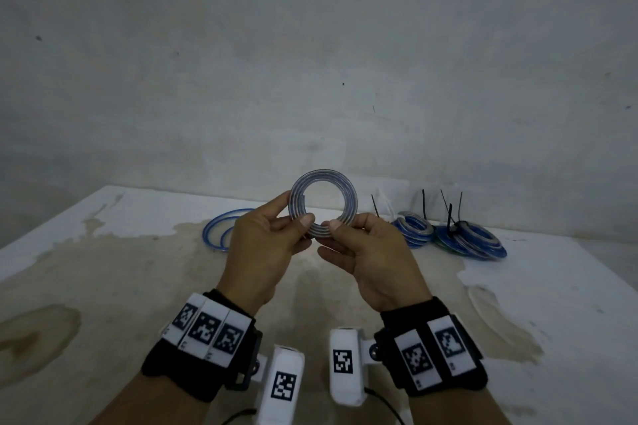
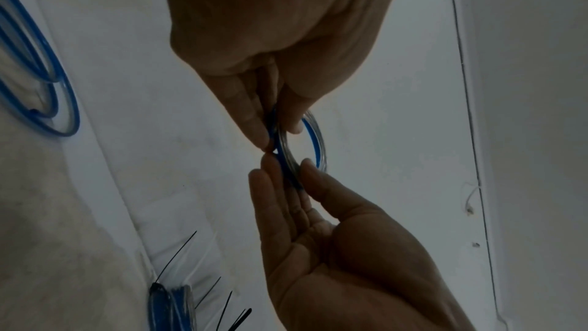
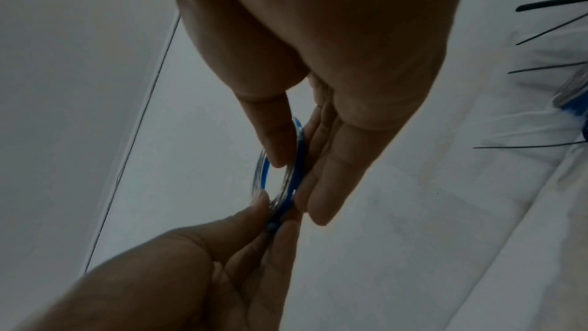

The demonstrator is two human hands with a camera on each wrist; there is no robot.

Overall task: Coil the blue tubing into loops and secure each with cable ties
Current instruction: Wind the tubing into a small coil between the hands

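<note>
I hold a small flat coil of blue tubing (image 1: 348,198) upright above the table, between both hands. My left hand (image 1: 297,214) pinches its lower left side with thumb in front and fingers behind. My right hand (image 1: 340,228) pinches the lower right side the same way. The two thumbs nearly meet at the bottom of the ring. The left wrist view shows the coil (image 2: 313,140) edge-on between the left hand (image 2: 277,132) and the right hand (image 2: 292,173). The right wrist view shows the coil (image 3: 265,173) gripped by the right hand (image 3: 294,160) and the left hand (image 3: 273,215). No tie shows on this coil.
Loose blue tubing (image 1: 221,228) lies on the stained white table (image 1: 138,286) at the back left. At the back right lie tied coils (image 1: 414,228) and a bigger stack (image 1: 473,241), with black cable ties (image 1: 424,200) sticking up. A wall stands behind the table.
</note>
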